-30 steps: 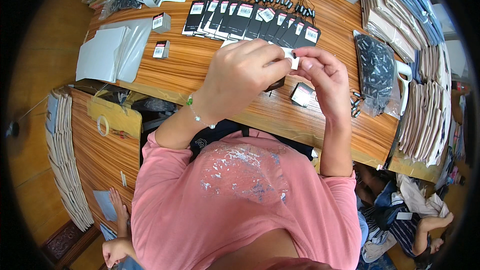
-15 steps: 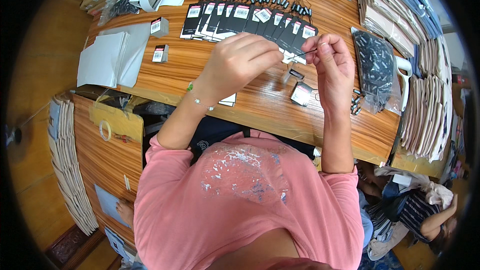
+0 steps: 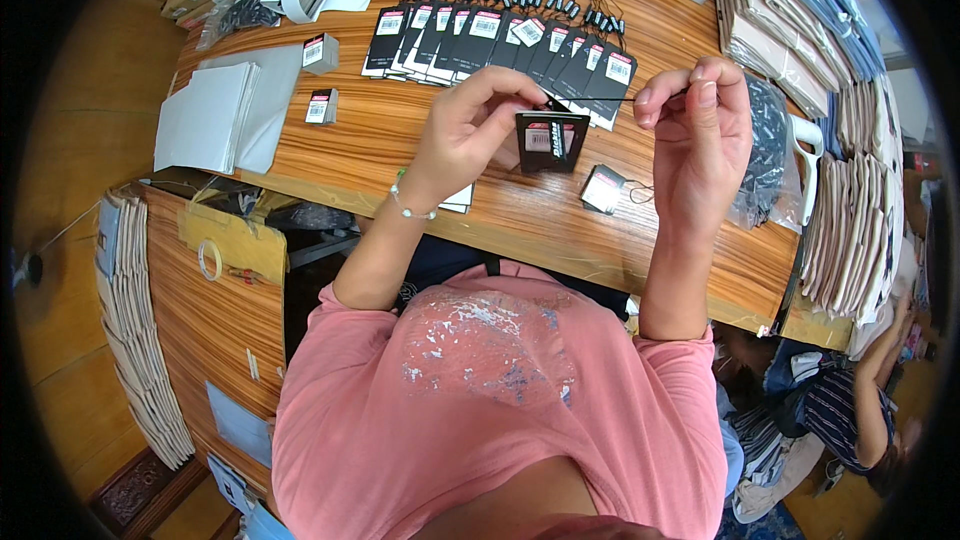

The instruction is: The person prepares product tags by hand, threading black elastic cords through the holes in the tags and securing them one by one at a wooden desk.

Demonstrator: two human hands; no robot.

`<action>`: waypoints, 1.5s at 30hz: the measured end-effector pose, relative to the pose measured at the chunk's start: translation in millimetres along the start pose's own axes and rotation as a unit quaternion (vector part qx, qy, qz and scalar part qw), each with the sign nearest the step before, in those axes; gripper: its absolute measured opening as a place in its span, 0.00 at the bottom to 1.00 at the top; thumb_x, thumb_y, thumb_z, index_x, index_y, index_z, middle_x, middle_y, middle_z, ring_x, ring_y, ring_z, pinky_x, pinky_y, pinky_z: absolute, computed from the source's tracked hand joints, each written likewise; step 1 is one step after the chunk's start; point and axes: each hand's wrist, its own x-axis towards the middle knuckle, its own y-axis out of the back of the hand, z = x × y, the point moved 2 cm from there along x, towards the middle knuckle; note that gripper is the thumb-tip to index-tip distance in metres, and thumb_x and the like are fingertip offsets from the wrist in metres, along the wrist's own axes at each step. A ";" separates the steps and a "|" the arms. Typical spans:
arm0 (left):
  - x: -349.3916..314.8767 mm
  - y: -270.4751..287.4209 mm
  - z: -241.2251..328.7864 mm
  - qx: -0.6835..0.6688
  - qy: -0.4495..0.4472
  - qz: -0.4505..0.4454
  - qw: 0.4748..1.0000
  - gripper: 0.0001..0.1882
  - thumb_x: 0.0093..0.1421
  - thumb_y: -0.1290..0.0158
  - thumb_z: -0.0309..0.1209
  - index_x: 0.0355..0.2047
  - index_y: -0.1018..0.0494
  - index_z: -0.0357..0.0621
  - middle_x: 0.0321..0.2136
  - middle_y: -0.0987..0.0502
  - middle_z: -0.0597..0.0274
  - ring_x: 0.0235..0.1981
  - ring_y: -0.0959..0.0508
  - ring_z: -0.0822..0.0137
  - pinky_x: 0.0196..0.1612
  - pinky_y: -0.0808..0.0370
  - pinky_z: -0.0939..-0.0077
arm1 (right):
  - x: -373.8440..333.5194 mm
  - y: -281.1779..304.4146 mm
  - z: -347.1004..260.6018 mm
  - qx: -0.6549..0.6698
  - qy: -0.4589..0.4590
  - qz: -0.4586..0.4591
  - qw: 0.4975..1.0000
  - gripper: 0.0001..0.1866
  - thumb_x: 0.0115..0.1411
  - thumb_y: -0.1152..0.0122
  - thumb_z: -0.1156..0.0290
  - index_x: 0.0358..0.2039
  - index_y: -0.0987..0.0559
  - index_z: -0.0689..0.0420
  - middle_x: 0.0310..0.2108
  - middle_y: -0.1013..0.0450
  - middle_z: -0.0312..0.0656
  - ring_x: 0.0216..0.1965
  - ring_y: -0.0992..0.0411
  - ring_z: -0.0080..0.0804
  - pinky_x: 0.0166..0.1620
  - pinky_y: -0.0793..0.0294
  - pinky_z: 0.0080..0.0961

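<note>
Left hand (image 3: 463, 132): its grip was closed, thumb and fingers pinching a black hang tag (image 3: 552, 145) near its top edge.
Right hand (image 3: 702, 145): its grip was pinched on a thin black cord (image 3: 612, 99), with the palm turned toward the camera.
Hang tag position: it hung upright above the table (image 3: 385, 145), between the hands and nearer the left.
Cord line: it ran straight and nearly level from the tag's top to the right fingers.
Tag row: overlapping black tags (image 3: 482, 40) lay beyond the hands, barcode stickers up, cords trailing away.
Below the cord: a small stickered stack (image 3: 602, 189) sat near a loose loop.
Left side: two small card stacks (image 3: 320, 106) stood near white sheets (image 3: 203, 112).
Right side: a clear bag of black pieces (image 3: 768, 135) lay partly behind the right hand, near folded garments (image 3: 842, 240).
</note>
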 end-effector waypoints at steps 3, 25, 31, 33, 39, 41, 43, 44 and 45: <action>-0.1 -2.2 -0.8 -0.217 0.109 -0.032 0.969 0.15 0.59 0.54 0.32 0.41 0.36 0.32 0.37 0.31 0.58 0.41 0.30 0.72 0.44 0.33 0.82 | 1.2 -0.2 0.1 0.016 0.007 0.005 1.000 0.06 0.62 0.56 0.71 0.36 0.36 0.59 0.24 0.29 0.50 0.25 0.32 0.28 0.32 0.33 0.20; -1.5 -24.1 10.1 0.034 0.065 0.006 0.997 0.06 0.51 0.48 0.21 0.31 0.31 0.36 0.33 0.28 0.61 0.34 0.28 0.71 0.38 0.31 0.79 | -3.4 2.4 -1.2 0.075 0.007 0.048 0.996 0.06 0.62 0.55 0.70 0.37 0.35 0.58 0.21 0.31 0.45 0.23 0.36 0.26 0.29 0.37 0.19; 5.6 -18.7 15.0 0.218 -0.079 0.039 0.972 0.07 0.49 0.47 0.21 0.30 0.31 0.37 0.34 0.28 0.59 0.35 0.28 0.65 0.37 0.31 0.78 | -4.2 -0.3 -4.3 0.079 0.010 0.034 0.996 0.06 0.62 0.55 0.70 0.37 0.35 0.58 0.21 0.32 0.44 0.22 0.37 0.26 0.30 0.37 0.20; 6.2 -15.3 19.2 0.271 -0.097 0.037 0.957 0.07 0.48 0.47 0.20 0.30 0.30 0.37 0.34 0.28 0.59 0.35 0.28 0.65 0.38 0.32 0.77 | -4.3 0.8 -4.4 0.077 0.010 0.040 0.996 0.06 0.62 0.55 0.70 0.37 0.35 0.58 0.21 0.32 0.44 0.22 0.37 0.25 0.30 0.37 0.20; 4.3 -10.6 29.7 0.215 -0.062 0.023 0.974 0.09 0.46 0.46 0.17 0.30 0.29 0.35 0.31 0.27 0.60 0.31 0.27 0.69 0.34 0.30 0.80 | -5.0 9.3 -1.3 0.058 0.014 0.070 0.996 0.06 0.61 0.54 0.70 0.36 0.34 0.58 0.23 0.33 0.41 0.24 0.37 0.24 0.31 0.37 0.20; 6.1 -8.3 35.3 0.233 -0.101 0.018 0.967 0.10 0.46 0.45 0.17 0.30 0.28 0.35 0.30 0.27 0.59 0.29 0.27 0.70 0.31 0.29 0.81 | -5.4 11.6 1.1 0.074 0.007 0.076 0.994 0.06 0.61 0.54 0.70 0.37 0.34 0.58 0.24 0.34 0.40 0.25 0.37 0.23 0.32 0.37 0.20; 6.6 -5.9 42.9 0.280 -0.109 0.005 0.954 0.10 0.46 0.46 0.16 0.31 0.28 0.35 0.29 0.26 0.59 0.31 0.26 0.70 0.31 0.29 0.81 | -5.6 13.3 1.6 0.086 0.004 0.083 0.993 0.07 0.61 0.53 0.71 0.38 0.33 0.58 0.24 0.34 0.40 0.26 0.37 0.23 0.34 0.36 0.20; 5.9 -4.4 45.4 0.303 -0.113 -0.001 0.946 0.10 0.46 0.47 0.15 0.31 0.28 0.36 0.29 0.25 0.59 0.31 0.26 0.70 0.31 0.29 0.81 | -5.8 13.5 1.8 0.091 0.002 0.085 0.992 0.07 0.61 0.53 0.71 0.38 0.33 0.58 0.24 0.34 0.40 0.26 0.37 0.23 0.34 0.36 0.20; 6.1 -2.5 45.3 0.292 -0.115 -0.013 0.949 0.11 0.46 0.47 0.15 0.32 0.28 0.36 0.29 0.25 0.59 0.31 0.26 0.71 0.31 0.29 0.81 | -6.0 13.4 1.8 0.089 -0.001 0.093 0.992 0.07 0.60 0.52 0.72 0.39 0.33 0.59 0.24 0.33 0.40 0.26 0.37 0.23 0.34 0.35 0.20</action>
